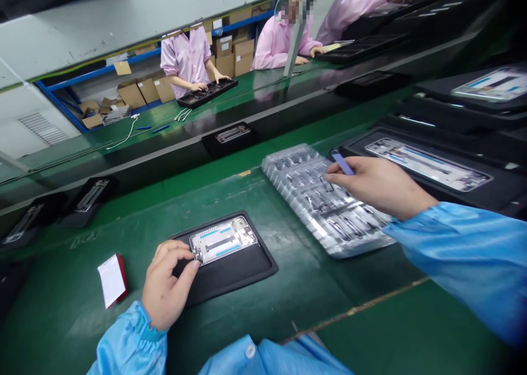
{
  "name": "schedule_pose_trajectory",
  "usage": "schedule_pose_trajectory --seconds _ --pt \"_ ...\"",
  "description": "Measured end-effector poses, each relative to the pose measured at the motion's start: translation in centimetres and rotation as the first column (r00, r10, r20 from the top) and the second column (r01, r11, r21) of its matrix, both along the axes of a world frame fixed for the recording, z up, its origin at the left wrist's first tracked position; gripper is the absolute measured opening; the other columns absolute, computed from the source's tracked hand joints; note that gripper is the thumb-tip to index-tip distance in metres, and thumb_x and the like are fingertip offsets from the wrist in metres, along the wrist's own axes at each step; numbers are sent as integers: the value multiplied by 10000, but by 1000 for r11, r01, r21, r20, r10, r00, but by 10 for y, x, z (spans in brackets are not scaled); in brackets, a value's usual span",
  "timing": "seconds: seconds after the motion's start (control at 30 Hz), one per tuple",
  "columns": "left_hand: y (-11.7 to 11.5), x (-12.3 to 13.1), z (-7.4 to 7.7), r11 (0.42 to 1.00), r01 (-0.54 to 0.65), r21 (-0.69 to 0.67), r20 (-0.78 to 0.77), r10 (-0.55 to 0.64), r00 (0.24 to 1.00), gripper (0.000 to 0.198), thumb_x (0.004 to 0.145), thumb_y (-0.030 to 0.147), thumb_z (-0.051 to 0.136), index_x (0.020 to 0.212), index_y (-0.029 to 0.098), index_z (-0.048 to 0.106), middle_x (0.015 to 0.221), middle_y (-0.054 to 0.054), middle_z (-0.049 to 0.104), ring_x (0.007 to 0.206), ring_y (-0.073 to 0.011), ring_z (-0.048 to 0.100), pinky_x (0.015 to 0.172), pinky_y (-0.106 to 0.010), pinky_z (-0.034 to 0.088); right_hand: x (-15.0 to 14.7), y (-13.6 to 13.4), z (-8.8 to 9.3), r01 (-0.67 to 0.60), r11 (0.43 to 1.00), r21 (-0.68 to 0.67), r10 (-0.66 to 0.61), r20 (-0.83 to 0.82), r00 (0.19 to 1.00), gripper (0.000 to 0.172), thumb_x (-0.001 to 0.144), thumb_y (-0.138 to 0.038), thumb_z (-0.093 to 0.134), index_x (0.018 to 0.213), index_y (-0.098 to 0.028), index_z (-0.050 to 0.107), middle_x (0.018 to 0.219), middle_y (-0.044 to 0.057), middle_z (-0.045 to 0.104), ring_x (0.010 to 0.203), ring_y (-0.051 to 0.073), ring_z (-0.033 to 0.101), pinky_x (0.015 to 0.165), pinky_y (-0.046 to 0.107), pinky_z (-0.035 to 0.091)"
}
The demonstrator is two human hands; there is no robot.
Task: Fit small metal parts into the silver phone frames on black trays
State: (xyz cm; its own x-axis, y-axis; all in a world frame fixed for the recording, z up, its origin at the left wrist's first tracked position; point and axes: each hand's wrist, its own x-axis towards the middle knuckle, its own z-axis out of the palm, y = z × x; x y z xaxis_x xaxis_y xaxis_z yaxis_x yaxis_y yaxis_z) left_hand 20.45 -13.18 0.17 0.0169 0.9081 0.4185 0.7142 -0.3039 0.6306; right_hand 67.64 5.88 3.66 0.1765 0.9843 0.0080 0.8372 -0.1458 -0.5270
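Note:
A phone mid-frame [224, 242] with blue strips and exposed parts lies on a black padded tray [234, 273]. My left hand [168, 284] is closed at its left end, thumb and fingertips on the edge. To the right, my right hand [379, 185] pinches a flat purple strip-like tool [342, 162]; its kind is not clear. This hand is over a clear plastic blister tray [296, 185] holding rows of small dark parts. A small dark loop-shaped piece [328, 184] shows just under the fingertips; whether it is held I cannot tell.
A white card with a red back [112, 280] lies at left. More phone frames on black trays [428, 163] are at right, and others [233, 133] lie along the channel beyond the bench. Across it, people in pink [187, 56] work near shelved cardboard boxes [242, 56].

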Motion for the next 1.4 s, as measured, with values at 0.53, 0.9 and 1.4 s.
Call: schedule_pose_trajectory --seconds 0.53,0.9,1.4 --pt "5 16 2 996 76 -46 99 -71 993 41 1010 264 756 979 247 778 1101 -48 780 1063 -215 760 943 -346 592 5 -5 -5 84 995 54 -75 -141 987 389 918 -505 753 1111 -178 839 813 71 751 750 211 598 764 407 395" --pt "5 22 3 993 106 -60 140 -97 985 42 998 245 751 966 236 776 1081 -59 779 1034 -226 756 932 -360 586 1 -6 4 65 998 25 -63 -86 994 304 942 -375 652 1081 -182 841 850 86 770 788 225 632 797 410 402" --pt "94 171 59 912 377 -163 174 -350 920 223 886 219 860 1067 258 737 1080 -21 820 1066 -236 752 997 -374 572 2 -2 9 -91 990 105 107 -160 981 335 874 -468 728 1051 -202 830 891 56 810 850 244 685 836 381 452"
